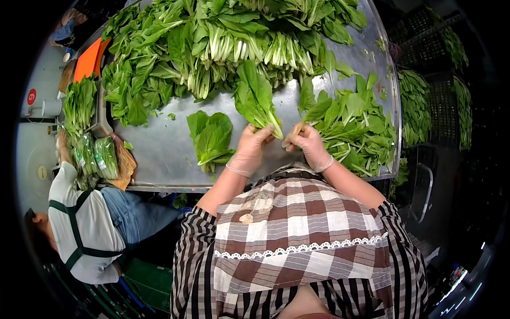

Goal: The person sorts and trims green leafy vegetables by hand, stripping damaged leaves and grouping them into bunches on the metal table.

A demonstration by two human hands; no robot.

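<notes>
My left hand, in a clear thin glove, is closed around the stem end of a leafy green whose leaves point away from me. Close beside it my right hand, gloved too, pinches the stalk of a single leaf. The two hands are a small gap apart over the table's near edge. Left of my left hand lies a small bunch of greens on the metal. To the right of my right hand, loose leaves are spread in a pile.
A large heap of greens covers the back of the metal table. At left, a person stands by bagged greens and an orange sheet. Black crates of greens stand at right.
</notes>
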